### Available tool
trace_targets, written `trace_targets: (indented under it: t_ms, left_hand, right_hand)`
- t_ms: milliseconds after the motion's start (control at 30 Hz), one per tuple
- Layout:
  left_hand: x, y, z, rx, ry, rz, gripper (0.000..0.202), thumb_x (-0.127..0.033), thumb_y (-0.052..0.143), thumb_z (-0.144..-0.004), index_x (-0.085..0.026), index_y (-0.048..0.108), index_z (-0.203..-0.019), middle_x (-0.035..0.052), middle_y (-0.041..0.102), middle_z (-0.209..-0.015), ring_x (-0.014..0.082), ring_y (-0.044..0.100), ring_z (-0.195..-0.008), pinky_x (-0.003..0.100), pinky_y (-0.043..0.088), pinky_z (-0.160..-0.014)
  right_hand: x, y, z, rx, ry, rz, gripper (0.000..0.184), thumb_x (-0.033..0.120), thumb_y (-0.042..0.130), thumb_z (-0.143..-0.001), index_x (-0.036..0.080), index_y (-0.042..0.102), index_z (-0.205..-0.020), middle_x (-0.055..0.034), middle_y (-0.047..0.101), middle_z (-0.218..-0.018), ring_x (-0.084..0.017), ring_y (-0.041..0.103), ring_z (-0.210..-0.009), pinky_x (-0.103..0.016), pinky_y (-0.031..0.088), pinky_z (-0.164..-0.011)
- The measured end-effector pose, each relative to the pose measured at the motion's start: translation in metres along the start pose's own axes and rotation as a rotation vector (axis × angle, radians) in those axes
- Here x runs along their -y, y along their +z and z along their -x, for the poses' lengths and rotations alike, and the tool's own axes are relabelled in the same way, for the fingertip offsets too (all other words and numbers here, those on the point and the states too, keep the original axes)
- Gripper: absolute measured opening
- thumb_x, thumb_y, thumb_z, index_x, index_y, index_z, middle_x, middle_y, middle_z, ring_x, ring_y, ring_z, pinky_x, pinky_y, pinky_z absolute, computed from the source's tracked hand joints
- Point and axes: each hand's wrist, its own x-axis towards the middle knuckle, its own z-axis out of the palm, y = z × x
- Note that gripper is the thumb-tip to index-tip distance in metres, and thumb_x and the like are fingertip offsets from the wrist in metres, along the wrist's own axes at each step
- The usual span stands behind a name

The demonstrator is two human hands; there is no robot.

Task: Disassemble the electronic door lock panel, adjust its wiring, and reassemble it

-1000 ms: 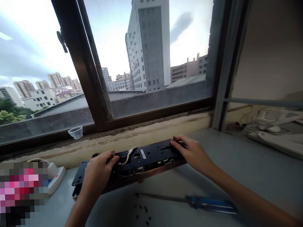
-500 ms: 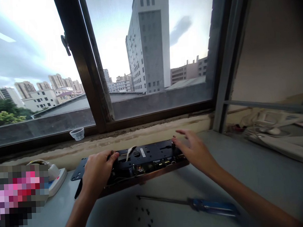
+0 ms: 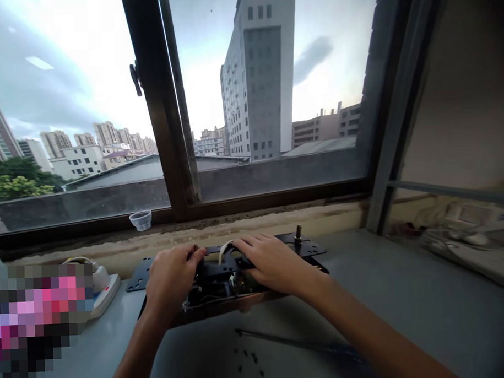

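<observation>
A long black metal plate [image 3: 140, 276] with holes lies over an open black housing [image 3: 215, 312] that has wires and electronic parts inside. My left hand [image 3: 170, 277] is closed on the plate's left part, thumb and finger around a short brass post [image 3: 195, 248]. Across the middle of the plate lies my right hand [image 3: 275, 262], its fingers bent over the far side and its thumb towards the front. A second brass post [image 3: 299, 234] stands upright near the right end. A white cable [image 3: 224, 251] loops out between my hands.
A screwdriver [image 3: 290, 342] lies in front, its handle partly behind my right forearm. Several small dark screws [image 3: 253, 357] are scattered beside it. A clear plastic cup [image 3: 141, 220] stands on the windowsill. A power strip [image 3: 107, 296] lies left, and cables and white devices [image 3: 472, 236] sit right.
My right hand has moved left from the post at the plate's right end to the plate's middle. My left hand keeps its hold. The view has shifted slightly.
</observation>
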Motion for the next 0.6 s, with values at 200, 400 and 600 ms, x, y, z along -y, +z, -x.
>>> trace_targets:
  t_ms: [200,400,600]
  left_hand:
    - [-0.002,0.000,0.003,-0.136,0.117,0.066,0.030,-0.040,0.039,-0.084,-0.021,0.062,-0.081,0.0053,0.067,-0.086,0.0228,0.058,-0.084,0.031,0.037,-0.070]
    - [0.000,-0.012,0.012,-0.209,0.387,0.079,0.032,-0.040,0.044,-0.082,-0.020,0.057,-0.061,-0.0005,0.057,-0.059,0.0122,0.050,-0.056,0.024,0.036,-0.057]
    - [-0.005,-0.006,0.010,0.197,0.363,-0.101,0.030,-0.032,0.045,-0.079,-0.020,0.060,-0.056,0.0017,0.061,-0.056,0.0163,0.054,-0.056,0.028,0.031,-0.052]
  right_hand:
    - [0.003,-0.012,0.000,0.044,0.031,0.082,0.041,0.014,0.053,-0.075,0.016,0.050,-0.116,-0.0115,0.057,-0.106,-0.027,0.052,-0.100,-0.040,0.043,-0.081]
    - [0.001,-0.016,-0.001,0.082,0.117,0.077,0.036,0.019,0.046,-0.081,0.017,0.048,-0.117,-0.0100,0.058,-0.098,-0.024,0.056,-0.089,-0.035,0.044,-0.072]
    - [-0.001,-0.015,0.000,0.127,0.151,0.081,0.039,0.016,0.047,-0.078,0.017,0.048,-0.117,-0.0112,0.057,-0.102,-0.027,0.053,-0.096,-0.037,0.043,-0.076]
